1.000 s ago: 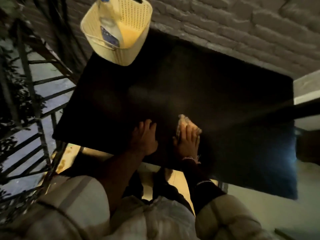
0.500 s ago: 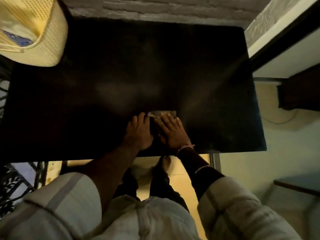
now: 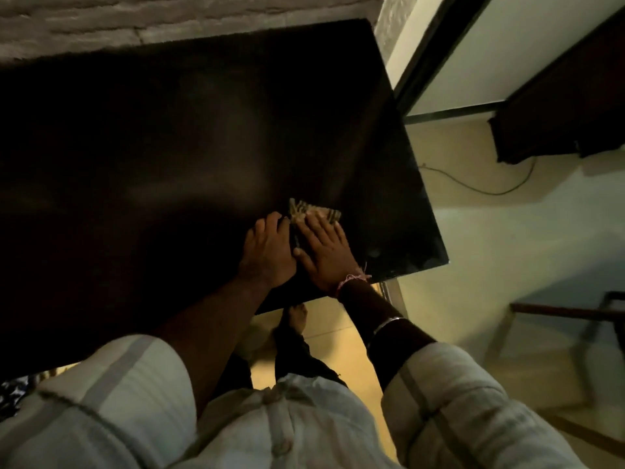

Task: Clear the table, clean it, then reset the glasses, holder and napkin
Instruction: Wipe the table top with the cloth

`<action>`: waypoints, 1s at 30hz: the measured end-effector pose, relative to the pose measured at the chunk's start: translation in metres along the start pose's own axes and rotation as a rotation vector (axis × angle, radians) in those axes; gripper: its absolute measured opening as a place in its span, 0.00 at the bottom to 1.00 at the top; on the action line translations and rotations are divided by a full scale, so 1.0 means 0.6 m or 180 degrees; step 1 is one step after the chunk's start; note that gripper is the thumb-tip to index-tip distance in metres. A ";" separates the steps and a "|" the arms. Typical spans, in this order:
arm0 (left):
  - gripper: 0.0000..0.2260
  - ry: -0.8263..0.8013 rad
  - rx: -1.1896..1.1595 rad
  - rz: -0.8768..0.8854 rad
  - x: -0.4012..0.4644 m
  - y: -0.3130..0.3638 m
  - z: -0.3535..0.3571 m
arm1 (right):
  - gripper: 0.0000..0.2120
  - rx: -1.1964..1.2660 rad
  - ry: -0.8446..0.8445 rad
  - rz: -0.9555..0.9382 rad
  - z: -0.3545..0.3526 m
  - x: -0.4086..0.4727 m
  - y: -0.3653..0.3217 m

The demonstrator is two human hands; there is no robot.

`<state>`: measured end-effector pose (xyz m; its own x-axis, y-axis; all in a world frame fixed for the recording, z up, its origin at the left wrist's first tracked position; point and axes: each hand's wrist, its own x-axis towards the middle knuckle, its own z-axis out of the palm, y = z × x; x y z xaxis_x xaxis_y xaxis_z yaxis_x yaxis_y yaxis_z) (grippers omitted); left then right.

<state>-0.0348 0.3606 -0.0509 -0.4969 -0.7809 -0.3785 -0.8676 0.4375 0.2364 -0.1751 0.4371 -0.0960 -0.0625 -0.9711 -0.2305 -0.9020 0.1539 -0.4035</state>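
A dark tabletop (image 3: 152,164) fills most of the head view. Near its front right corner lies a folded striped cloth (image 3: 302,208), mostly covered by my hands. My right hand (image 3: 326,250) presses flat on the cloth with straight fingers. My left hand (image 3: 269,253) lies beside it, touching the cloth's left edge, fingers slightly bent over it. No glasses, holder or napkin show in view.
A grey brick wall (image 3: 169,18) runs along the table's far edge. To the right are a pale floor (image 3: 507,231), a loose cable (image 3: 473,184), dark furniture (image 3: 568,106) and a metal-framed chair (image 3: 575,316). My feet stand under the front edge.
Both hands and the cloth have slid rightward toward the table's right corner. My head has turned right, so the yellow basket at the left has left the view.
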 end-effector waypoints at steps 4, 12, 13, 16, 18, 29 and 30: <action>0.25 -0.0054 -0.0474 -0.0413 0.018 0.031 -0.016 | 0.30 0.0260 0.0669 0.0904 -0.023 -0.017 0.030; 0.18 -0.0173 -0.2386 -0.1541 0.035 0.071 -0.024 | 0.34 0.1966 0.0611 0.2156 -0.045 0.001 -0.004; 0.13 -0.0209 -0.2596 -0.1572 0.035 0.072 -0.024 | 0.32 0.2208 0.0619 0.2332 -0.049 0.006 -0.006; 0.11 -0.0285 -0.3091 -0.1723 0.038 0.064 -0.012 | 0.30 0.2774 0.0504 0.2663 -0.053 0.023 -0.007; 0.07 -0.0502 -0.3411 -0.1841 0.030 0.063 -0.019 | 0.24 0.3253 0.0409 0.2662 -0.056 0.030 -0.004; 0.12 -0.0217 -0.4453 -0.2113 0.022 -0.050 -0.142 | 0.12 0.4362 -0.0171 0.1982 -0.129 0.105 -0.087; 0.12 -0.0165 -0.4583 -0.2138 0.015 -0.062 -0.158 | 0.13 0.4317 -0.0189 0.1876 -0.131 0.119 -0.105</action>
<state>-0.0053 0.2952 0.0215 -0.0735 -0.6213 -0.7801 -0.1923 -0.7587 0.6224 -0.1562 0.3436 -0.0172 -0.2221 -0.7057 -0.6727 0.3276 0.5958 -0.7332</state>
